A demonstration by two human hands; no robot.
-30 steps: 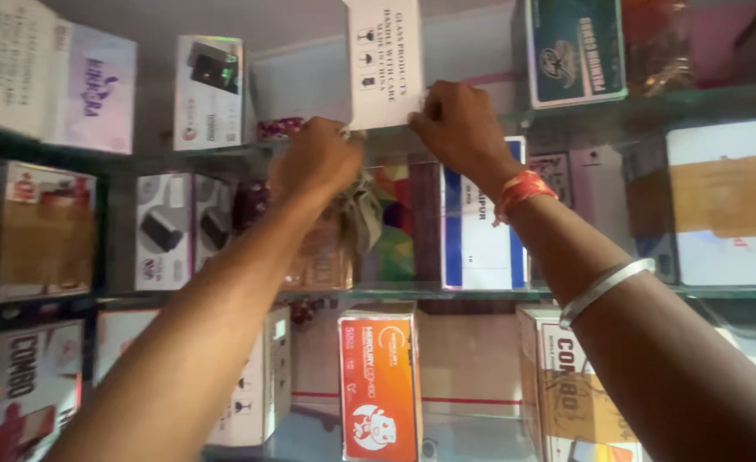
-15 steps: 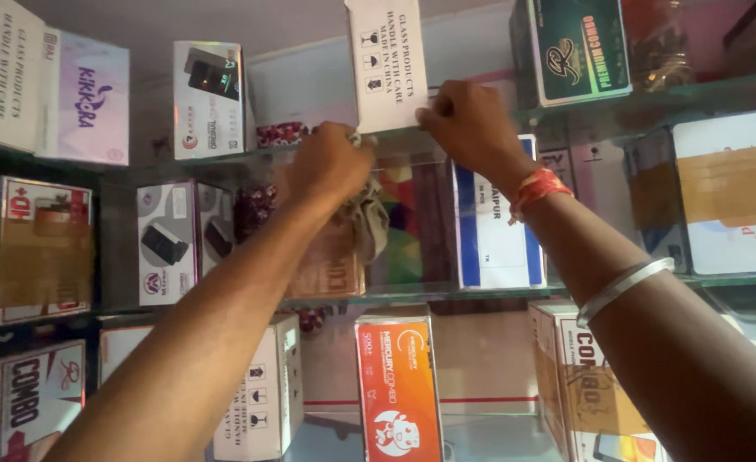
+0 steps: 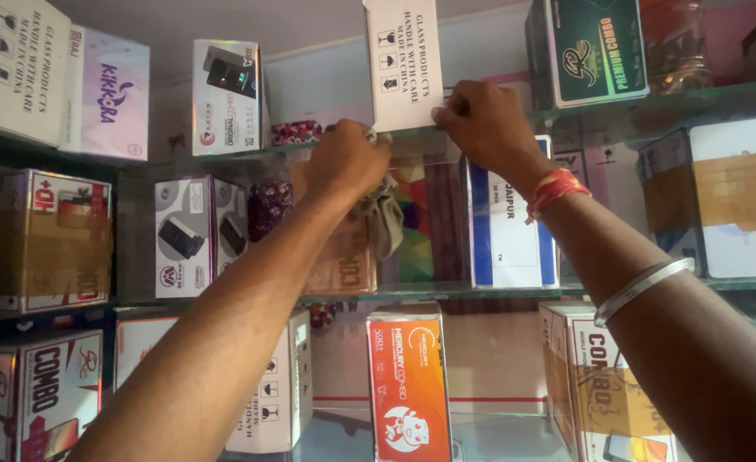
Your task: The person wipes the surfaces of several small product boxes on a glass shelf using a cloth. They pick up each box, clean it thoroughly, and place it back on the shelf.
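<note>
At a glass shelf (image 3: 652, 98) stacked with boxed goods, a person reaches up with both arms. The right hand (image 3: 485, 128) pinches the lower corner of a tall white box (image 3: 402, 62) with black symbols, standing on the shelf's edge. The left hand (image 3: 346, 162) is closed around a grey cloth (image 3: 384, 218) hanging just below. An orange box (image 3: 408, 385) stands two shelves down.

A box (image 3: 402, 60) stands on the top shelf (image 3: 617, 107), another box (image 3: 587, 47) to its right.
</note>
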